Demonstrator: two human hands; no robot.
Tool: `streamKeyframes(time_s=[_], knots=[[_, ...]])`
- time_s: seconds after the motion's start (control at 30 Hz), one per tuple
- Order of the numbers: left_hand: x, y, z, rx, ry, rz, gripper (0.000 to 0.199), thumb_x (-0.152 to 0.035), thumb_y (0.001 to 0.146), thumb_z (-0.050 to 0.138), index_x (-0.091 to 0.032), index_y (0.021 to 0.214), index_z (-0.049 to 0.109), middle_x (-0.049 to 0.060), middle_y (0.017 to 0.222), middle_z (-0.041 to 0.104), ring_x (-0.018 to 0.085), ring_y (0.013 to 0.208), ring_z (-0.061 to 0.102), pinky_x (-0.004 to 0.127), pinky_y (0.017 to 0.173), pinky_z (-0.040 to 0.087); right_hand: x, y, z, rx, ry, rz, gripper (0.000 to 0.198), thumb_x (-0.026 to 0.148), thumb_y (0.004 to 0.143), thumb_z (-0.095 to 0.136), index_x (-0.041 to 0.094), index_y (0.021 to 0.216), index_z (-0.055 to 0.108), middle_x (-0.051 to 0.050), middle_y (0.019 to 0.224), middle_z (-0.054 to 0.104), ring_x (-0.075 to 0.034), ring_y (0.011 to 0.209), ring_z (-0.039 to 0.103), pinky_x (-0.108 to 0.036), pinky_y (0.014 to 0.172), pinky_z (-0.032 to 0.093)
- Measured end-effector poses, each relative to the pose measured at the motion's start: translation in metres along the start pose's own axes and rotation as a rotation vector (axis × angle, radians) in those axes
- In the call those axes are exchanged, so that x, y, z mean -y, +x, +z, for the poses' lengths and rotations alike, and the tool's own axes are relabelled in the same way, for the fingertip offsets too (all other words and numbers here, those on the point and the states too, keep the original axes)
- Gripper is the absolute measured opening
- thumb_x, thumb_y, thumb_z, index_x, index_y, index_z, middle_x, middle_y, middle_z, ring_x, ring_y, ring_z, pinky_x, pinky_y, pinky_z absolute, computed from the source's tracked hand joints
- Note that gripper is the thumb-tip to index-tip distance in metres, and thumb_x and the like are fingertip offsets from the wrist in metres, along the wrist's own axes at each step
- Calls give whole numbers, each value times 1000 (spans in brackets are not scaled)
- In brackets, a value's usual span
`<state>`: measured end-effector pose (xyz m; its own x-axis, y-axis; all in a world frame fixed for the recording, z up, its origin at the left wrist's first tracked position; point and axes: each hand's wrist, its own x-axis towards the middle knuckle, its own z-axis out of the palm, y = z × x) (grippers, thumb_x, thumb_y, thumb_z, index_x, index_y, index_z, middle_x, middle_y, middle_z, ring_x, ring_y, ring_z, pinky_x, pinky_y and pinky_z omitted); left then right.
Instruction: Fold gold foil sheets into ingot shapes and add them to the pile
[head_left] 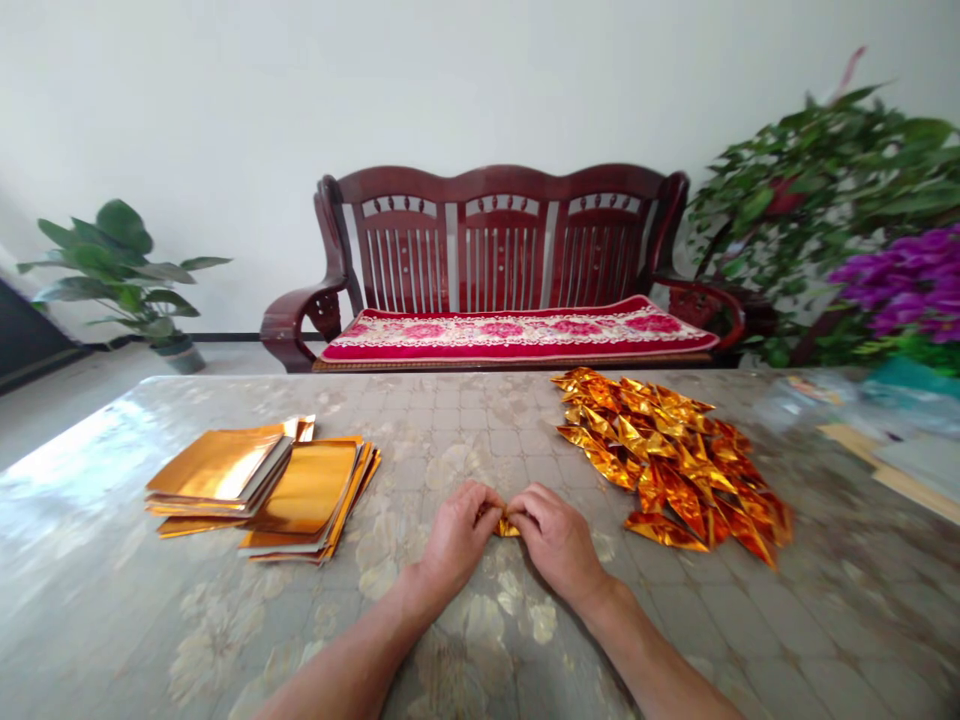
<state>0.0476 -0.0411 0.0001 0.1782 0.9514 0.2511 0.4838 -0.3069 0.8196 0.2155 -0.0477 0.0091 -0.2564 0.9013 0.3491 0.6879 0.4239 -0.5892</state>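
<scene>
Both my hands meet over the middle of the table, fingers pinched on one small piece of gold foil paper (508, 526). My left hand (463, 528) grips its left side and my right hand (553, 535) its right side; most of the piece is hidden by my fingers. To the left lie stacks of flat gold foil paper sheets (306, 485), some with grey undersides showing. On the right is a heap of folded, pointed gold foil paper pieces (667, 450), apart from my right hand.
A patterned cover lies over the table (450, 640). Plastic bags (806, 395) and tan card strips (847, 440) lie at the right edge, near purple flowers (904, 280). Behind the table stands a dark red wooden bench (499, 250); a potted plant (124, 270) is at left.
</scene>
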Motion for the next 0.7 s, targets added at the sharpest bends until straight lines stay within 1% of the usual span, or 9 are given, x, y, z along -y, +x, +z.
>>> streamKeyframes(time_s=[0.1,0.2,0.43,0.6,0.7], knots=[[0,-2,2,8,-31,-50,9,-16,83,55,-19,79,63,-1,74,64,14,71,59,24,66,43,-1,0,1,-21,-6,11,17,15,88,53,24,80,65,-1,82,64,-17,81,60,-26,70,43],[1,-3,5,15,-62,-72,8,-16,82,56,-19,78,63,-1,74,64,14,70,59,23,65,43,-1,1,1,-29,0,19,17,15,88,53,24,80,65,-1,82,64,-18,82,61,-26,71,43],[4,-3,7,-2,-97,-92,9,-18,84,56,-19,79,64,-1,74,64,14,71,60,23,67,44,1,1,0,-32,7,36,16,16,86,53,23,78,65,-2,80,66,-18,80,62,-28,71,45],[2,-3,5,4,-89,-78,11,-20,85,55,-19,78,64,-1,74,65,14,71,60,23,67,44,3,2,3,-78,57,55,16,14,82,54,24,78,66,-2,79,69,-18,77,63,-28,70,45],[-1,-2,4,-2,-74,-79,12,-20,84,55,-19,78,65,-1,73,66,14,70,60,23,67,44,3,1,7,-95,86,90,15,15,81,53,24,78,64,-1,78,70,-19,76,64,-28,70,46]])
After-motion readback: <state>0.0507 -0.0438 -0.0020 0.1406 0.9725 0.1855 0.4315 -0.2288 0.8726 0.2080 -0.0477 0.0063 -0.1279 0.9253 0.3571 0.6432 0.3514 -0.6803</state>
